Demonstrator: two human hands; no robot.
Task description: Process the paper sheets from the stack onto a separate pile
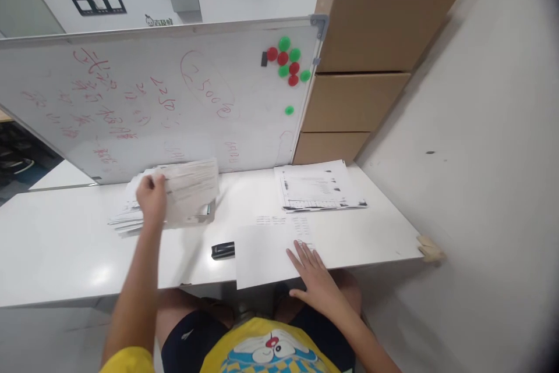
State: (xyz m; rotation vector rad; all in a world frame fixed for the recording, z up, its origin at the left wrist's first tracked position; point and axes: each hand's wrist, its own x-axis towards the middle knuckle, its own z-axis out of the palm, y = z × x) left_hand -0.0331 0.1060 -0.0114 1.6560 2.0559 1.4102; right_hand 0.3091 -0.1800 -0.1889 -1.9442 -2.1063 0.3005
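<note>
At the left stack of papers (pixel 131 219), my left hand (pixel 152 194) is closed with curled fingers on the edge of a printed sheet of paper (pixel 192 187). This sheet is slightly blurred and raised over the pile. My right hand (pixel 312 277) lies open, fingers spread, on a mostly blank white sheet (pixel 262 254) at the table's front edge. Faint print shows along the far and right sides near that sheet. A black object like a stapler (pixel 223 251) lies at its left edge, its right end partly covered.
A second pile of printed papers (pixel 314 184) rests at the back right of the white table (pixel 61 245). Behind stands a whiteboard (pixel 244 134) with red writing and several round magnets (pixel 283 57). Cardboard boxes (pixel 336 102) are at the right, beside the wall (pixel 480 157).
</note>
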